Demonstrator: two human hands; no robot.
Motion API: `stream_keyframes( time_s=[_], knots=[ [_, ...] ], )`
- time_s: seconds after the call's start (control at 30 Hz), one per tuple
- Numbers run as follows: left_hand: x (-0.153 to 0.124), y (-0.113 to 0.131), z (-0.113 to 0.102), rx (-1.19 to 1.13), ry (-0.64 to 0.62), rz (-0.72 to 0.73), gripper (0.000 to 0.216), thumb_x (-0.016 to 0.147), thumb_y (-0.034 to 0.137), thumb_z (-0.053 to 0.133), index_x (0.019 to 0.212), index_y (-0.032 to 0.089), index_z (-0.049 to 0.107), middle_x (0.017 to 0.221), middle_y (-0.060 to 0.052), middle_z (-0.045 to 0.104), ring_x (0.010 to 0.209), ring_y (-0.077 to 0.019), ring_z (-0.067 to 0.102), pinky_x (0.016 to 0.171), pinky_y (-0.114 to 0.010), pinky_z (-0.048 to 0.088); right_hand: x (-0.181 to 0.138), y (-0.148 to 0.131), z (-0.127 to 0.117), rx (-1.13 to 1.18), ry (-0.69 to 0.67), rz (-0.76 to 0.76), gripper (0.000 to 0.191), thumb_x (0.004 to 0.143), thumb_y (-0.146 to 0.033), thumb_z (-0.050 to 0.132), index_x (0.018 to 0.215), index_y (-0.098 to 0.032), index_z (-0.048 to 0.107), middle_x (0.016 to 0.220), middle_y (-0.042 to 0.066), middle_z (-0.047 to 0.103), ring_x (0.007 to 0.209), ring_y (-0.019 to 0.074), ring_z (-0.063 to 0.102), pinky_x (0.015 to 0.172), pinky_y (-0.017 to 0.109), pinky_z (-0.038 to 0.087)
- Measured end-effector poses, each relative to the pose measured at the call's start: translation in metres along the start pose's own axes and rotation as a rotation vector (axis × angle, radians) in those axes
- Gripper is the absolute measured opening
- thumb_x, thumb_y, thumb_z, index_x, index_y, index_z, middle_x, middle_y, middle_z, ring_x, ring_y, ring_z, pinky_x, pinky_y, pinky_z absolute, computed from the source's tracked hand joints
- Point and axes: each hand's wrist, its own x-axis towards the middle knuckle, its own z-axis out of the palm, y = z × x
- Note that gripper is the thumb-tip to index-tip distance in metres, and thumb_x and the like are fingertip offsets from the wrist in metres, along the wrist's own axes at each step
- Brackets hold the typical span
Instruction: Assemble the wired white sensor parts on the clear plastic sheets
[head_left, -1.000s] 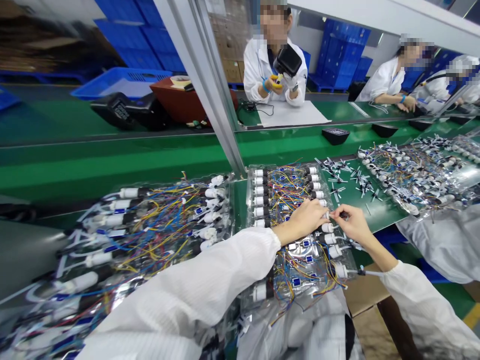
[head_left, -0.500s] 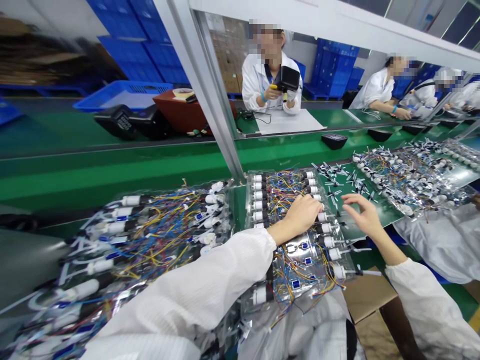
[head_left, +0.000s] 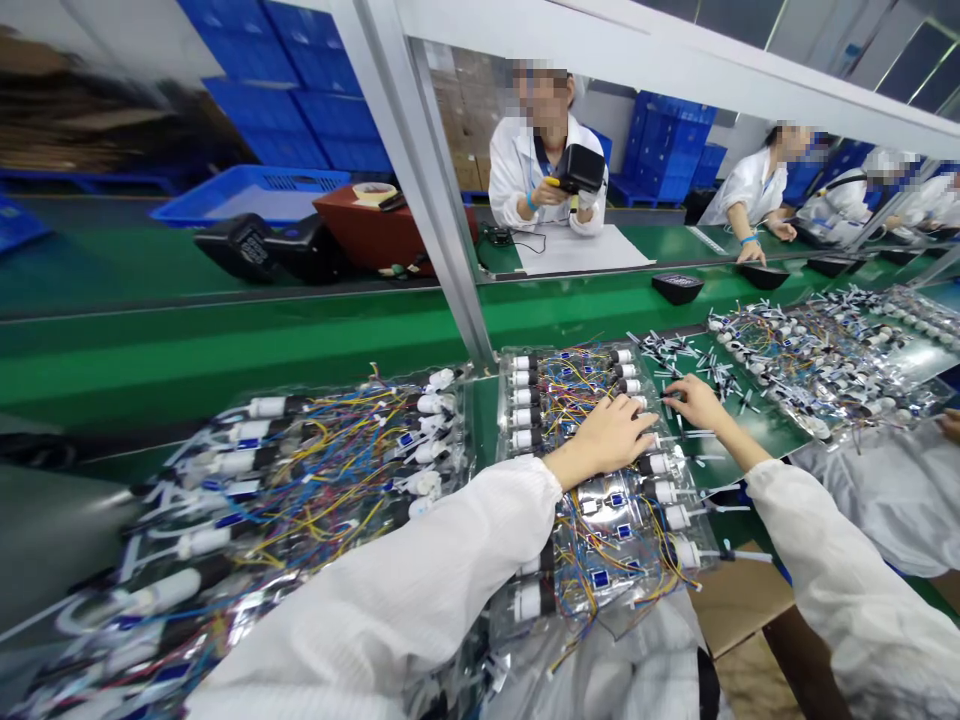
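Lying over the right row of a clear plastic tray (head_left: 592, 487) on the green workbench (head_left: 485, 410), the left hand (head_left: 609, 435) has slightly spread fingers, their grip hidden. Below it in that row, four white-and-black cylinders (head_left: 685, 553) show, long axes crosswise, white ends pointing right. The right hand (head_left: 697, 402) has thumb and fingertips nearly together just beside the row; any pinched item cannot be told. Tube pieces (head_left: 720, 380) lie beyond, uncountable.
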Motion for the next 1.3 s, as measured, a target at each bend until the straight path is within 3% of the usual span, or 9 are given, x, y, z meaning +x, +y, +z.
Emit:
stream_keyframes(
  time_s=[0.13, 0.27, 0.43, 0.57, 0.7, 0.87, 0.97, 1.07, 1.3],
  knots=[
    [0.000, 0.000, -0.003, -0.009, 0.010, -0.003, 0.042, 0.104, 0.051, 0.046, 0.130, 0.023, 0.062, 0.126, -0.011, 0.063, 0.117, -0.0292, 0.055, 0.098, -0.042, 0.042, 0.002, -0.002, -0.011, 0.060, 0.129, 0.011, 0.024, 0.072, -0.040, 0.083, 0.080, -0.020, 0.073, 0.088, 0.005, 0.065, 0.088, 0.0210, 0.060, 0.089, 0.036, 0.048],
    [0.001, -0.001, -0.005, -0.029, 0.002, -0.004, 0.036, 0.105, 0.047, 0.046, 0.126, 0.021, 0.061, 0.123, -0.010, 0.067, 0.113, -0.0283, 0.056, 0.094, -0.041, 0.043, -0.001, -0.009, -0.033, 0.212, 0.223, 0.083, 0.028, 0.078, -0.040, 0.076, 0.097, -0.022, 0.067, 0.080, 0.001, 0.065, 0.068, 0.0177, 0.060, 0.066, 0.033, 0.049],
    [0.000, -0.002, -0.004, -0.032, 0.010, 0.010, 0.034, 0.106, 0.043, 0.044, 0.128, 0.025, 0.063, 0.119, -0.009, 0.067, 0.113, -0.0277, 0.055, 0.092, -0.041, 0.043, -0.013, -0.033, -0.052, 0.433, 0.189, 0.156, 0.018, 0.083, -0.037, 0.065, 0.094, -0.023, 0.065, 0.069, -0.001, 0.063, 0.045, 0.0123, 0.049, 0.046, 0.030, 0.039],
    [0.000, -0.003, 0.000, -0.039, 0.028, 0.007, 0.035, 0.107, 0.042, 0.044, 0.129, 0.024, 0.064, 0.118, -0.009, 0.067, 0.112, -0.0278, 0.056, 0.093, -0.042, 0.043, -0.026, -0.060, -0.055, 0.591, 0.105, 0.198, 0.022, 0.081, -0.038, 0.069, 0.095, -0.021, 0.072, 0.089, 0.009, 0.075, 0.066, 0.0197, 0.068, 0.055, 0.033, 0.050],
    [0.002, -0.006, 0.004, -0.073, 0.029, -0.018, 0.031, 0.107, 0.037, 0.047, 0.129, 0.024, 0.063, 0.119, -0.008, 0.067, 0.112, -0.0264, 0.057, 0.094, -0.040, 0.043, -0.036, -0.087, -0.048, 0.799, 0.063, 0.270, 0.038, 0.066, -0.027, 0.091, 0.100, -0.023, 0.074, 0.095, 0.005, 0.077, 0.076, 0.0175, 0.070, 0.063, 0.029, 0.053],
    [0.003, -0.010, 0.007, -0.141, 0.036, -0.041, 0.031, 0.105, 0.034, 0.053, 0.134, 0.024, 0.060, 0.123, -0.007, 0.067, 0.116, -0.0255, 0.057, 0.095, -0.038, 0.045, -0.034, -0.116, -0.036, 0.900, 0.021, 0.243, 0.023, 0.076, -0.037, 0.089, 0.078, -0.021, 0.073, 0.075, 0.000, 0.067, 0.058, 0.0088, 0.052, 0.055, 0.026, 0.049],
    [0.003, -0.011, 0.009, -0.148, 0.049, -0.057, 0.035, 0.104, 0.036, 0.054, 0.136, 0.021, 0.058, 0.123, -0.009, 0.068, 0.115, -0.0269, 0.058, 0.096, -0.039, 0.046, -0.032, -0.126, -0.024, 0.923, -0.021, 0.257, 0.025, 0.077, -0.040, 0.089, 0.078, -0.021, 0.073, 0.085, 0.003, 0.071, 0.069, 0.0118, 0.062, 0.066, 0.027, 0.056],
    [0.002, -0.013, 0.012, -0.199, 0.058, -0.078, 0.032, 0.103, 0.038, 0.057, 0.129, 0.021, 0.063, 0.118, -0.009, 0.069, 0.111, -0.0265, 0.059, 0.096, -0.039, 0.047, -0.036, -0.127, -0.005, 0.917, -0.064, 0.310, 0.028, 0.071, -0.039, 0.092, 0.082, -0.020, 0.074, 0.089, 0.005, 0.073, 0.081, 0.0160, 0.070, 0.079, 0.030, 0.060],
    [0.002, -0.013, 0.010, -0.288, 0.080, -0.154, 0.034, 0.100, 0.042, 0.062, 0.128, 0.023, 0.067, 0.116, -0.010, 0.067, 0.112, -0.0262, 0.061, 0.098, -0.039, 0.049, -0.057, -0.097, 0.024, 0.781, 0.025, 0.301, 0.028, 0.071, -0.039, 0.090, 0.081, -0.021, 0.071, 0.081, 0.001, 0.072, 0.079, 0.0184, 0.072, 0.082, 0.033, 0.060]
  ],
)
